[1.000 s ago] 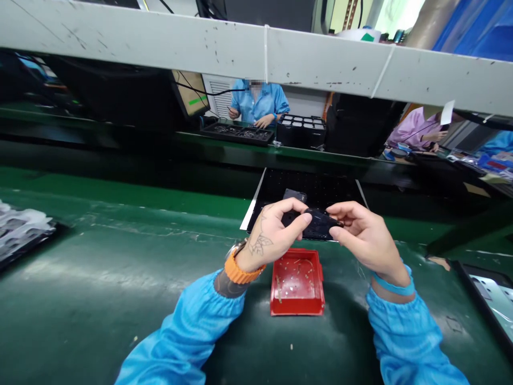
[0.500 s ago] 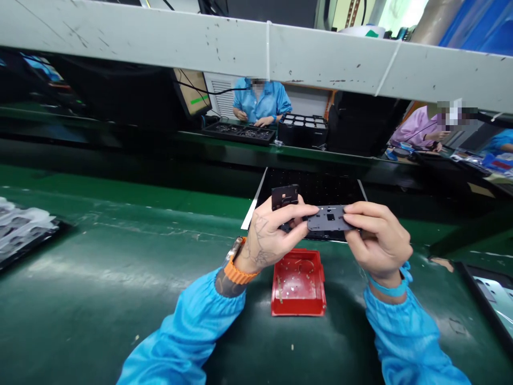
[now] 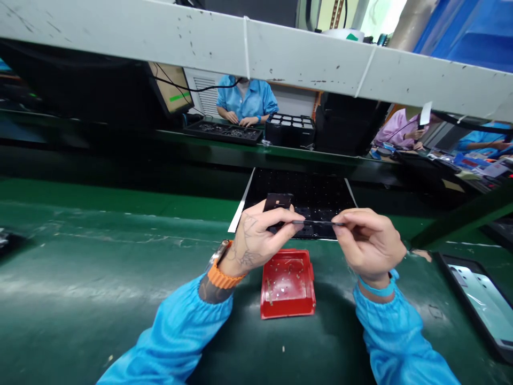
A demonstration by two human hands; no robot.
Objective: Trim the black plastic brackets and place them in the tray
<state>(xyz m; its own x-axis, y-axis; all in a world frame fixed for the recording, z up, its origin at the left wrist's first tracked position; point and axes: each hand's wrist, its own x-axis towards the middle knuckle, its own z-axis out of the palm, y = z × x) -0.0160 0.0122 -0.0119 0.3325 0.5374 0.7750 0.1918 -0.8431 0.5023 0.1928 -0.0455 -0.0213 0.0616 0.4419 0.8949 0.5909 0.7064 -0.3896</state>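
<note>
Above a small red tray on the green belt, both my hands hold a thin dark plate, seen edge-on and level. My left hand pinches its left end and also keeps a second small black plate upright behind its fingers. My right hand pinches the right end. The red tray holds several small bits.
A black perforated tray lies just beyond my hands. A dark tray with a pale part sits at the right edge. A white beam crosses overhead. People in blue and pink work at the far bench.
The thin plate has turned from face-up to edge-on between my hands. The view has shifted, so everything sits slightly left and lower.
</note>
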